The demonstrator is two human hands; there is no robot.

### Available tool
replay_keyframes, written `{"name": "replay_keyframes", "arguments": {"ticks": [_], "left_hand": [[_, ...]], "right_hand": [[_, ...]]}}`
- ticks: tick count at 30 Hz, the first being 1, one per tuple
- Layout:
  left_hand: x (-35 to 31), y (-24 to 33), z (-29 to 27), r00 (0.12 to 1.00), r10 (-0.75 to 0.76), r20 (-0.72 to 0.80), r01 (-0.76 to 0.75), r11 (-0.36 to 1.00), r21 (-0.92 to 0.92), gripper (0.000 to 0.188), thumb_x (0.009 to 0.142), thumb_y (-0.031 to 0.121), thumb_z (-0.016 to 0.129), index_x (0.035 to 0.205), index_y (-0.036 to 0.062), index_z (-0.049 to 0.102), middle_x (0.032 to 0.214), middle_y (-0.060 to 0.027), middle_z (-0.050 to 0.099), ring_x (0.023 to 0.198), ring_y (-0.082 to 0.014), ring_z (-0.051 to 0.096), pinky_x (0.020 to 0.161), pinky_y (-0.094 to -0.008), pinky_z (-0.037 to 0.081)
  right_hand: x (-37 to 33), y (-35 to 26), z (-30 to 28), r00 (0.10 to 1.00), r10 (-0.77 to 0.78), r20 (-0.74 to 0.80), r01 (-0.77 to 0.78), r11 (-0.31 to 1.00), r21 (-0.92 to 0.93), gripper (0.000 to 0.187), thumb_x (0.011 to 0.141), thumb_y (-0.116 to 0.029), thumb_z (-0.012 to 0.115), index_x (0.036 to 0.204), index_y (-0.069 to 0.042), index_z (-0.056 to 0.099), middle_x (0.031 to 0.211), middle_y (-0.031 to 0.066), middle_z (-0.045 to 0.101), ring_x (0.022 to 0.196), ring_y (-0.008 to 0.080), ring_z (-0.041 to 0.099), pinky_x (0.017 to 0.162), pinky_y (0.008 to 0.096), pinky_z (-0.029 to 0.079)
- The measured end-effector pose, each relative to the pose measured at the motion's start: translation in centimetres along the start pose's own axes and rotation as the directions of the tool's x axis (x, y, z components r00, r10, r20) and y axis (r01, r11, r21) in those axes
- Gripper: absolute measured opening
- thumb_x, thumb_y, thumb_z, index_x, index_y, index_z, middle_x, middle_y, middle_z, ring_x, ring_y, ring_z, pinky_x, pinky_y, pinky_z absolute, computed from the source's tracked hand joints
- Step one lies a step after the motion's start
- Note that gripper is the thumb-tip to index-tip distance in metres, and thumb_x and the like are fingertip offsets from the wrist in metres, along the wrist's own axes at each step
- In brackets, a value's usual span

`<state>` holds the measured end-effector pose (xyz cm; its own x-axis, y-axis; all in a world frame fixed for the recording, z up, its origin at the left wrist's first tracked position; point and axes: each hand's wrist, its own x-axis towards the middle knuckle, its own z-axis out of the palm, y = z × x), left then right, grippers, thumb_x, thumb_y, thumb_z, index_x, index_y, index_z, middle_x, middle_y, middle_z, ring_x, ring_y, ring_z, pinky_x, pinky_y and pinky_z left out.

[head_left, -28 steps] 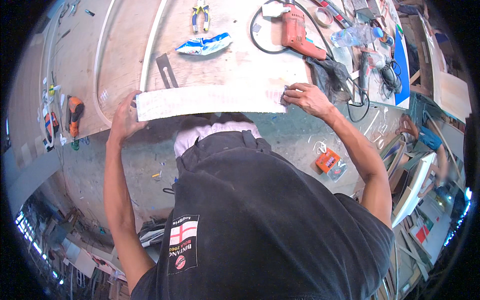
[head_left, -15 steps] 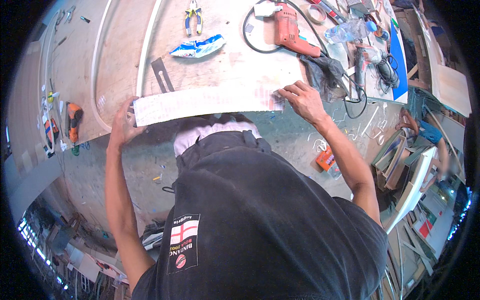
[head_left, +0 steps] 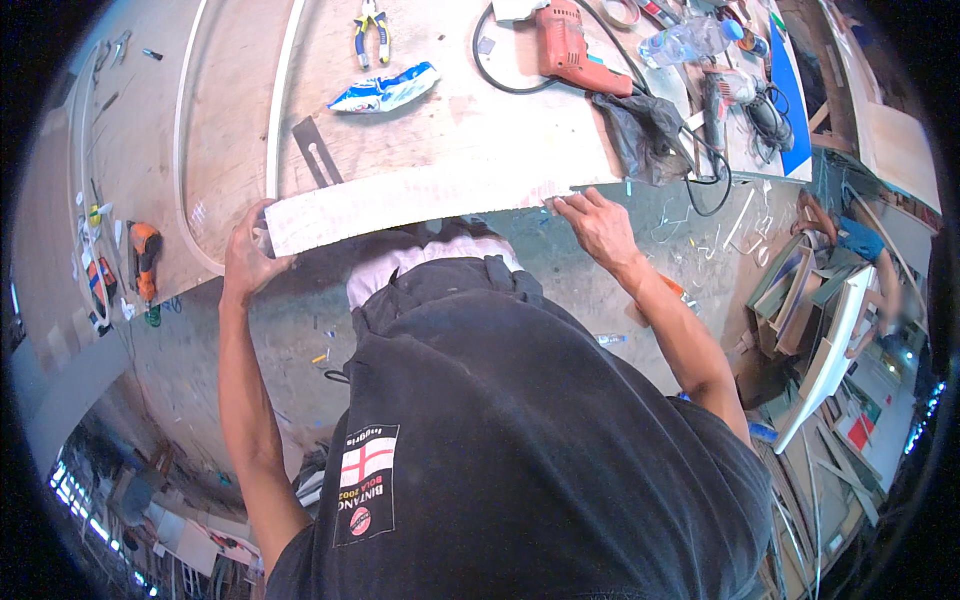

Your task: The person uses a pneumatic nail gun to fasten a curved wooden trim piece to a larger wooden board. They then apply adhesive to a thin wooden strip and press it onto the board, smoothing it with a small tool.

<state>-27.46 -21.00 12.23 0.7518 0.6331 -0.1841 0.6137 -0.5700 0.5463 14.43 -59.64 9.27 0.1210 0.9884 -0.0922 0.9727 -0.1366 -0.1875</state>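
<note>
A long, flat white strip (head_left: 410, 203) with faint pinkish marks and a slightly rough near edge lies across the front of the workbench (head_left: 235, 110). My left hand (head_left: 250, 252) grips its left end, thumb at the near corner. Toward the other end, my right hand (head_left: 600, 232) has its fingers bent and closed at the strip's near edge. Glare blurs where that right end stops. Just beyond the strip lies a dark slotted metal plate (head_left: 316, 152), partly covered by it.
On the bench are pliers (head_left: 371, 35), a blue-and-white packet (head_left: 385, 90), a red corded drill (head_left: 572, 50), a black plastic bag (head_left: 645, 135), a bottle (head_left: 690, 43) and an angle grinder (head_left: 722, 95). An orange power tool (head_left: 145, 255) sits left. Another person (head_left: 860, 240) is at right.
The bench and its tools appear shifted slightly left and up. My right hand sits a little lower and further left along the strip's edge. My left hand keeps its grip.
</note>
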Motion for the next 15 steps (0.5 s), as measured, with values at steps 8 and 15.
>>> {"name": "replay_keyframes", "arguments": {"ticks": [8,15], "left_hand": [[-0.1,0.6,0.8,1.000,-0.021,0.020,0.025,0.977,-0.212,0.080,0.065,0.009,0.085,0.139,0.0057,0.053,0.118,-0.0127,0.069,0.113,-0.0249,0.067,0.097,-0.0378,0.054],[-0.1,2.3,4.6,0.998,-0.030,0.049,0.053,0.817,-0.574,0.090,0.073,0.003,0.079,0.150,0.0082,0.032,0.131,-0.0178,0.060,0.121,-0.0289,0.063,0.101,-0.0412,0.055]], "right_hand": [[0.8,-2.3,-2.9,0.934,0.288,-0.211,-0.232,0.938,0.256,0.029,0.085,-0.005,0.068,0.113,-0.009,0.076,0.099,0.0102,0.072,0.093,0.0293,0.067,0.078,0.0422,0.055],[4.8,-2.8,-1.8,0.752,0.610,-0.250,-0.512,0.780,0.361,0.024,0.092,-0.012,0.067,0.113,-0.003,0.076,0.101,0.0193,0.074,0.089,0.0364,0.072,0.081,0.0422,0.055]]}}
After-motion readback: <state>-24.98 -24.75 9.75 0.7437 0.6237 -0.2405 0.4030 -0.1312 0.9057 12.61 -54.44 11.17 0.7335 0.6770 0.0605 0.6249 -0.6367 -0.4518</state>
